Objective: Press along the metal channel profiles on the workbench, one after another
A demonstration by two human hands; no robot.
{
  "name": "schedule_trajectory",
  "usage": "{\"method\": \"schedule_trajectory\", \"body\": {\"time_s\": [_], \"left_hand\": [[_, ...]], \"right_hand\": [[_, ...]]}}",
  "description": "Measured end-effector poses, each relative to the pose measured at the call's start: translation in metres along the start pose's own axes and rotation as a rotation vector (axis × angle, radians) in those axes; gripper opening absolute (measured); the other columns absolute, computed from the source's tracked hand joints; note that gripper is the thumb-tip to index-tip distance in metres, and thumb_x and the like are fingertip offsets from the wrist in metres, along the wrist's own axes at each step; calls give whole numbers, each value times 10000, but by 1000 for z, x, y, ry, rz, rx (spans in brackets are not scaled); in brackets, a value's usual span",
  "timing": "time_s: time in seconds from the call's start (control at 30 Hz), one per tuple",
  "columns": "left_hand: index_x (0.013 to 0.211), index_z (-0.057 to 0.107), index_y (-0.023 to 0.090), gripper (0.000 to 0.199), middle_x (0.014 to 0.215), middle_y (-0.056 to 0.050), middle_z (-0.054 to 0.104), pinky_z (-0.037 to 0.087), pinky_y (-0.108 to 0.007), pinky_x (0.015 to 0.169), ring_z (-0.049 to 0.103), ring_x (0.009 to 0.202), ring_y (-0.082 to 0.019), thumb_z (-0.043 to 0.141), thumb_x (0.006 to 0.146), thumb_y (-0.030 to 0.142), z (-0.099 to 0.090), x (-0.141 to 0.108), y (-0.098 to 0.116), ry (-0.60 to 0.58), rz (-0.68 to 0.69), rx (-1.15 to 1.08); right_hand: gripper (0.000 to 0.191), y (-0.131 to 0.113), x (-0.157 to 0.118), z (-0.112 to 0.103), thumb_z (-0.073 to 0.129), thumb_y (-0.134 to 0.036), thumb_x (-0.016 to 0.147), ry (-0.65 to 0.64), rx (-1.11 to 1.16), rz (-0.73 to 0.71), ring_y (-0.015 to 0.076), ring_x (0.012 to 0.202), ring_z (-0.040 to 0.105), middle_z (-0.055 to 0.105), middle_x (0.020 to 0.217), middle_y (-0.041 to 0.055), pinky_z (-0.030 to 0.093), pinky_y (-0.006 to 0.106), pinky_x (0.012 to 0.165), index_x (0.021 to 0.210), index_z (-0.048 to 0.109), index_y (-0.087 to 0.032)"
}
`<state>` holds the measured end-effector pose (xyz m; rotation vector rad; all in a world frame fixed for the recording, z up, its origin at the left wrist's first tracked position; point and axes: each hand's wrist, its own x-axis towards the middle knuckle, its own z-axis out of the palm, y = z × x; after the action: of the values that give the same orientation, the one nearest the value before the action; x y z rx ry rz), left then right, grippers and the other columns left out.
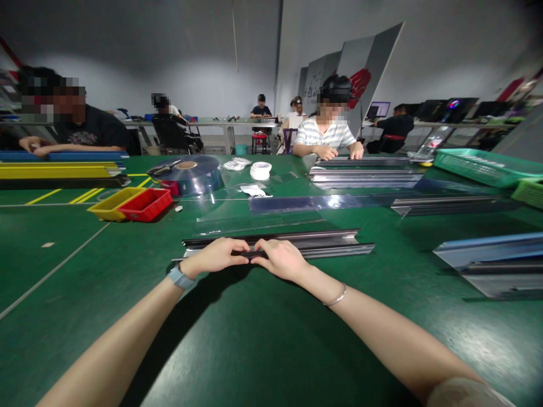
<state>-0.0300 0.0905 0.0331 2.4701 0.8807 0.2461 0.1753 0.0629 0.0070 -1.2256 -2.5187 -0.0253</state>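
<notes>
1. Held piece: a dark, open-sided channel (331, 241) lay lengthwise, left to right, on the green table (254, 350), at the middle, directly before the person.
2. Left hand (218, 254): fingers curled nearly closed over the near rim of the channel, left of its middle, thumb on the near side; rim held between them. A watch (181, 277) was on the wrist.
3. Right hand (282, 259): fingers bent and nearly closed on the same rim, thumb low on the near side, fingertips just beside those of the left hand. A bracelet (338, 296) was on the forearm.
4. Far left of the hands: a yellow bin (111, 205) touched a red bin (147, 205); beyond them stood a reel of clear film (195, 180).
5. Far centre: white tape rolls (260, 170) lay stacked; a long clear strip (305, 203) lay nearer.
6. Right side: blue-topped profiles (487, 254) lay near the edge of view, with a green basket (483, 168) farther off.
7. Across the table, a person in a striped shirt (326, 135) had both hands at another profile (365, 161). Yellow profiles (63, 170) lay at far left.
</notes>
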Motion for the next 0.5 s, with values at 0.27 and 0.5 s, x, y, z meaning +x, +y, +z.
{"method": "schedule_trajectory", "body": {"time_s": [0.27,0.5], "left_hand": [[944,561,261,179,853,27,625,358,-215,616,564,725,-140,487,786,300,-5,-8,13,13,-94,355],[940,558,240,268,795,-5,628,380,-243,576,576,678,-162,394,830,423,6,-5,26,118,-182,495]], "right_hand": [[449,-1,-2,-6,381,-566,805,44,-143,24,170,764,565,612,769,57,336,250,643,1013,482,-180],[409,-5,-1,0,403,-552,799,23,-157,19,168,781,541,603,797,56,336,254,661,864,537,-171]]}}
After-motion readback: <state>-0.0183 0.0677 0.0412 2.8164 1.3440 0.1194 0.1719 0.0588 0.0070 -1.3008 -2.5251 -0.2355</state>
